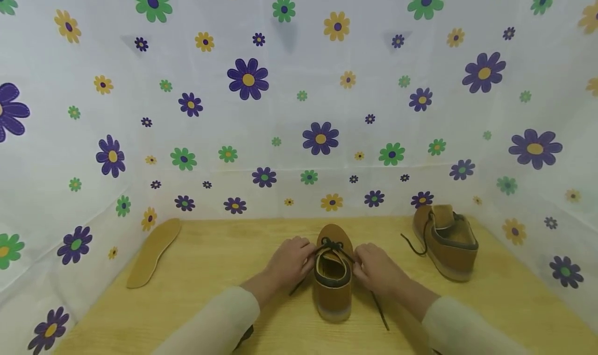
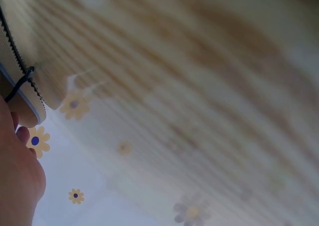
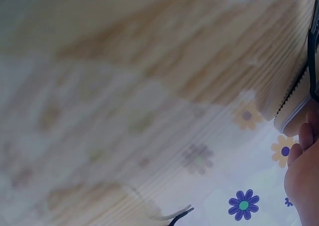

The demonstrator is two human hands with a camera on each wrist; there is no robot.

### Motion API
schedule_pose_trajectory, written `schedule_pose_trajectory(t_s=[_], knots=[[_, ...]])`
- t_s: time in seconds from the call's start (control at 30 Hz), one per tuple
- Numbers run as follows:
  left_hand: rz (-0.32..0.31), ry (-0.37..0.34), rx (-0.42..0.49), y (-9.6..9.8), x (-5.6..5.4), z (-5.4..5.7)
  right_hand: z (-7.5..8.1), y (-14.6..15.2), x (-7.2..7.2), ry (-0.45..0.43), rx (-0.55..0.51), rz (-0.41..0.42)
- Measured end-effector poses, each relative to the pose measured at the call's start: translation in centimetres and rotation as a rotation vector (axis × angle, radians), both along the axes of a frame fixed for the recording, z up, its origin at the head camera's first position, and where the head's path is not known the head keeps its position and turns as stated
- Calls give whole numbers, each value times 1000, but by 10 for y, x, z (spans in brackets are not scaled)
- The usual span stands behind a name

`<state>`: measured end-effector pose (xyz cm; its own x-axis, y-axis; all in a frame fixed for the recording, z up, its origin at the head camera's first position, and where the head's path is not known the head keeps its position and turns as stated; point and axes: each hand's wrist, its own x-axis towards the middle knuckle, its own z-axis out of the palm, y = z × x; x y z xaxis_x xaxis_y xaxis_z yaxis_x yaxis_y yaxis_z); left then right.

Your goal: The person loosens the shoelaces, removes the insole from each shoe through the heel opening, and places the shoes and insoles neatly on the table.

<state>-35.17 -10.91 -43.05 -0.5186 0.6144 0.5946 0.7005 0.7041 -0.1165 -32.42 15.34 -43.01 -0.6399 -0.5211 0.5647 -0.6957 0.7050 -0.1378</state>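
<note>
A brown shoe (image 1: pixel 333 298) with a dark collar stands upright, its toe pointing away from me. Its dark shoelace (image 1: pixel 333 245) crosses in a knot over the tongue. At the shoe's left side my left hand (image 1: pixel 291 261) pinches one part of the lace, while my right hand (image 1: pixel 376 269) pinches the other part on the right. Loose lace ends hang below both hands. In the left wrist view, the left hand (image 2: pixel 17 171) is beside the shoe's sole edge; the right wrist view shows the right hand (image 3: pixel 306 171) similarly close. The fingertips are partly hidden.
A second brown shoe (image 1: pixel 455 251) stands at the back right, its lace (image 1: pixel 413 246) trailing loose to the left. At the far left lies a tan insole (image 1: pixel 154 254) on the wooden table (image 1: pixel 210 272). Flower-patterned white sheeting (image 1: pixel 289 116) encloses the back and sides.
</note>
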Motion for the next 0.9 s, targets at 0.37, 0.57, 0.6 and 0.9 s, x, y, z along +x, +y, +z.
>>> schedule_pose_trajectory(t_s=[0.37,0.57,0.6,0.9], knots=[[-6,11,4,-1,-2,1,1,1,-3,-43,12,-11],[-4,0,19,1,-5,6,6,2,-5,-62,29,-33],[-2,-1,18,1,-4,6,7,2,-5,-70,33,-33],[-1,-13,21,-1,-2,2,7,0,0,-82,44,-39]])
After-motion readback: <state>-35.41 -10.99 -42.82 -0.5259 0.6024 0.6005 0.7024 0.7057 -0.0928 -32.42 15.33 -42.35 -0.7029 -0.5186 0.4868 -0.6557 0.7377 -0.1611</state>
